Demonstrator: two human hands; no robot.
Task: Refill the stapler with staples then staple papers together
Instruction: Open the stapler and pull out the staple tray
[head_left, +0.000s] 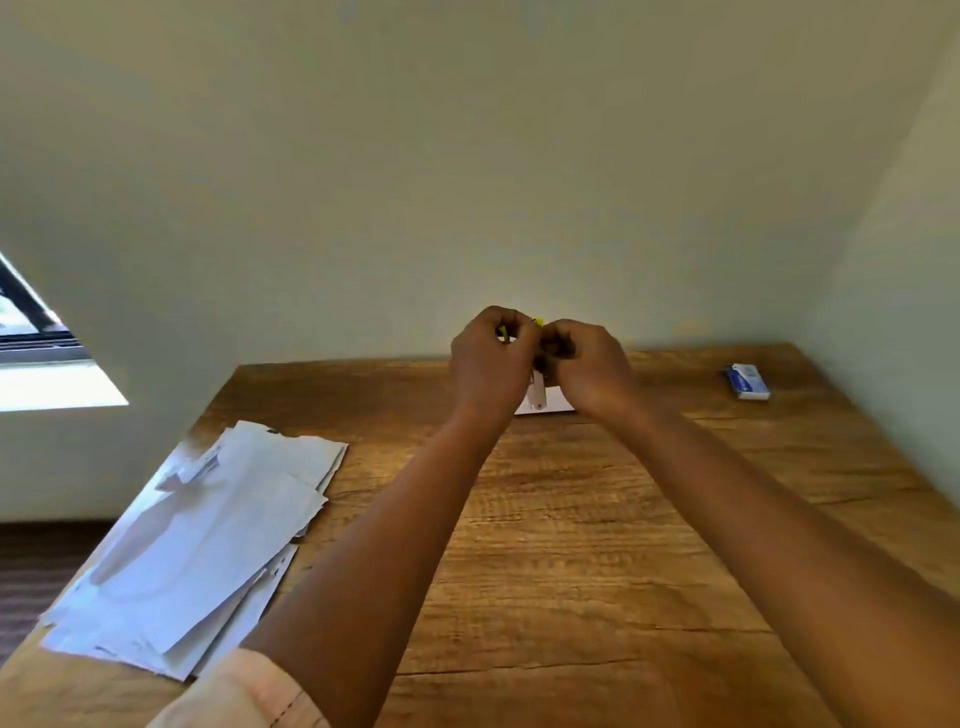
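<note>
Hands meet at the far middle of the worktop (597, 519), raised a little above it, both working on the stapler (538, 387). The left hand (488, 358) has its fingers curled round the yellow upper part, of which only small slivers show; the right hand (587, 364) has its fingers bent in tight against the same piece from the other side. A pale metal strip hangs down between the wrists, probably the staple channel or base swung open, which would suit loading staples; whether any staples are in the fingers cannot be told. Holding it up near eye line likely helps with seeing the narrow slot.

Beneath the hands lies a small white sheet (558, 402), flat on the wood. The small blue and white box (748, 382), perhaps the staple box, sits well apart at the far right corner. The papers (208, 535) wait in a loose, fanned pile at the near left edge, thin and white, some with ragged corners. The worktop is brown with a strong wood grain.
</note>
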